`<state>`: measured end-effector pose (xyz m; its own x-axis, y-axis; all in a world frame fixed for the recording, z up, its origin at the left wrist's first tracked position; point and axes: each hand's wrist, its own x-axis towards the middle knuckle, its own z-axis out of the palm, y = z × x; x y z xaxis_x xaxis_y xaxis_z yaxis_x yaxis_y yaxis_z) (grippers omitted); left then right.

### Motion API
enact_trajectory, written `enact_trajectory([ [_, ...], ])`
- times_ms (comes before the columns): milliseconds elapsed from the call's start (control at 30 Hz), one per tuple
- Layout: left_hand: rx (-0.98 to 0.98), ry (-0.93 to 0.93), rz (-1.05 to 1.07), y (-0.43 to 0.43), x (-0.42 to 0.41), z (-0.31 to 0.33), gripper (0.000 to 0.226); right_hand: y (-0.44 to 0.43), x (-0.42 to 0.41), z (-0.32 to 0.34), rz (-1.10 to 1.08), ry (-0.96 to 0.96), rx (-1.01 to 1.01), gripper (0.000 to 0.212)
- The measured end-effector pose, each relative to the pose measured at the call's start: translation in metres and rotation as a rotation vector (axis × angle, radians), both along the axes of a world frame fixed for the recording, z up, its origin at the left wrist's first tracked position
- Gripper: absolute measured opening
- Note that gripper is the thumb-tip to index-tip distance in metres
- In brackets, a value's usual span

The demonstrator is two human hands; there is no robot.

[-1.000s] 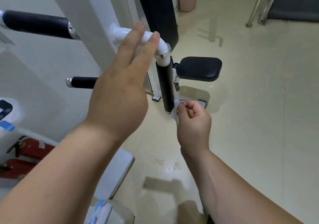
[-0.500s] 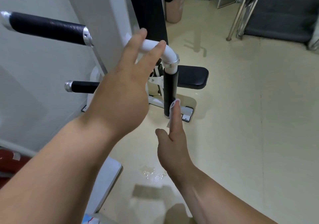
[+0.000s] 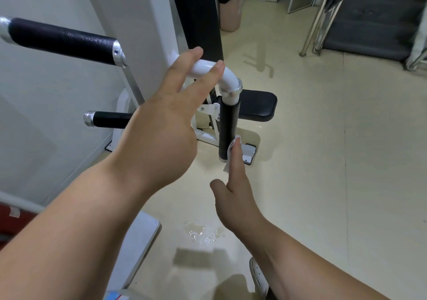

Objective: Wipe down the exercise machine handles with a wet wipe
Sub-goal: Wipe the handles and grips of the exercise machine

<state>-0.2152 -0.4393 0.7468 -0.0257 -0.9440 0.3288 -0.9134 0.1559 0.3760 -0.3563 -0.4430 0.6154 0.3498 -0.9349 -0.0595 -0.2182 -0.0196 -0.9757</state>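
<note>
left hand (image 3: 159, 135) up on the white bent tube (image 3: 208, 67), fingers spread and only loosely draped over it, not gripping; probably there to steady the arm of the machine against the push of the wiping. right hand (image 3: 235, 198) lower down, extended flat with thumb apart, pressing a small white wet wipe (image 3: 232, 154) with the fingertips against the lower right side of the vertical black handle (image 3: 227, 128). wipe pinned between fingertips and foam, with a corner hanging below the handle's end cap. flat-finger hold likely chosen to spread pressure along the grip rather than to clutch the cloth. two other black handles out to the left: upper handle (image 3: 62, 40) and lower handle (image 3: 108, 119), both untouched for now and probably yet to be wiped. black seat pad (image 3: 258, 106) just behind the vertical handle. small puddle (image 3: 203, 232) on the floor (image 3: 323, 161) below the hands.
</note>
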Motion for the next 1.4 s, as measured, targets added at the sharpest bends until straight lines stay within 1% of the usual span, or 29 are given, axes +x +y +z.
enact_trajectory([
  [100, -0.006, 0.013, -0.001, -0.001, 0.002, 0.001, 0.098, -0.010, 0.006, 0.033, -0.012, -0.083, -0.172, 0.100],
  [167, 0.005, 0.024, -0.005, 0.000, 0.001, 0.001, 0.098, -0.018, 0.009, 0.040, -0.024, -0.138, -0.239, 0.102],
  [233, 0.027, 0.027, 0.000, 0.001, -0.002, 0.002, 0.100, -0.020, 0.009, 0.030, -0.038, -0.112, -0.223, 0.104],
  [333, 0.046, 0.022, 0.018, 0.002, -0.004, 0.003, 0.101, -0.014, 0.004, -0.001, -0.013, 0.014, -0.080, 0.100],
  [400, 0.045, 0.025, 0.008, 0.003, -0.003, 0.003, 0.101, -0.012, 0.001, -0.007, 0.002, 0.071, -0.047, 0.098],
  [467, 0.044, 0.031, 0.001, 0.004, -0.001, 0.003, 0.102, -0.014, 0.004, 0.007, -0.007, 0.041, -0.092, 0.098],
  [567, 0.050, 0.057, -0.003, 0.006, -0.001, 0.002, 0.102, -0.018, 0.011, 0.036, -0.021, -0.088, -0.232, 0.100],
  [633, 0.054, 0.066, -0.006, 0.007, -0.004, 0.002, 0.102, -0.018, 0.012, 0.038, -0.016, -0.108, -0.283, 0.102],
  [700, 0.067, 0.059, 0.013, 0.007, -0.008, 0.003, 0.103, -0.017, 0.008, 0.022, 0.007, -0.033, -0.263, 0.104],
  [800, 0.079, 0.035, 0.043, 0.008, -0.010, 0.004, 0.105, -0.014, -0.003, 0.002, 0.088, 0.089, -0.144, 0.102],
  [867, 0.084, 0.038, 0.047, 0.009, -0.010, 0.005, 0.105, -0.014, -0.007, 0.009, 0.115, 0.069, -0.152, 0.100],
  [1000, 0.077, 0.063, 0.076, 0.010, -0.016, 0.006, 0.106, -0.024, -0.009, 0.033, 0.143, -0.049, -0.278, 0.099],
  [1100, 0.079, 0.069, 0.123, 0.009, -0.025, 0.007, 0.107, -0.030, -0.020, 0.016, 0.239, -0.009, -0.248, 0.106],
  [1200, 0.057, 0.080, 0.179, 0.006, -0.031, 0.006, 0.105, -0.033, -0.033, 0.003, 0.354, 0.063, -0.185, 0.105],
  [1233, 0.045, 0.087, 0.199, 0.005, -0.033, 0.006, 0.104, -0.037, -0.035, 0.007, 0.378, 0.058, -0.202, 0.104],
  [1300, 0.038, 0.088, 0.231, 0.004, -0.038, 0.006, 0.099, -0.047, -0.033, 0.022, 0.385, 0.013, -0.312, 0.104],
  [1367, 0.015, 0.046, 0.236, 0.002, -0.046, 0.006, 0.094, -0.059, -0.031, 0.033, 0.377, -0.044, -0.438, 0.105],
  [1400, -0.004, 0.021, 0.248, 0.001, -0.051, 0.006, 0.090, -0.063, -0.031, 0.032, 0.387, -0.054, -0.469, 0.107],
])
